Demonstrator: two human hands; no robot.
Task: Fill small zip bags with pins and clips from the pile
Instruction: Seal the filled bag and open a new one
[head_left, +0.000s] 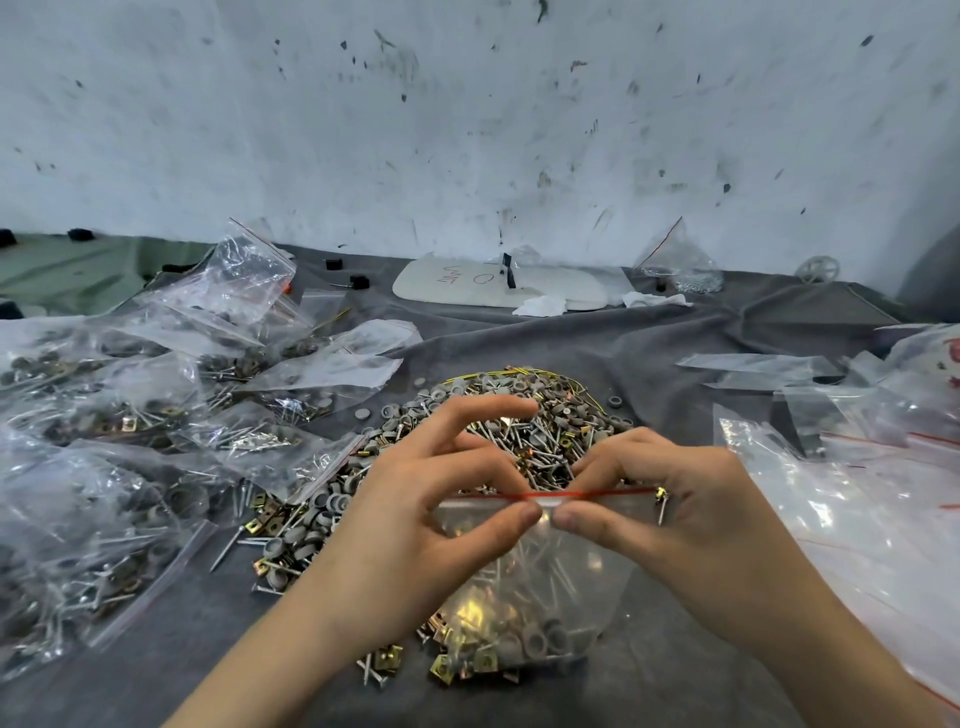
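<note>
A small clear zip bag (535, 592) with a red strip along its mouth hangs upright between my hands, holding pins, brass clips and grey caps. My left hand (441, 499) pinches the strip's middle between thumb and fingers. My right hand (675, 499) pinches it just to the right, thumb tips nearly touching; a clip and pin sit by its outer fingers. Behind and under the bag lies the pile (519, 431) of pins, clips and grey caps on the grey cloth.
Several filled zip bags (130, 441) are heaped on the left. Empty zip bags (857, 467) lie on the right. A white board (493, 283) and crumpled paper sit at the back by the scuffed wall. Grey cloth (675, 343) covers the table.
</note>
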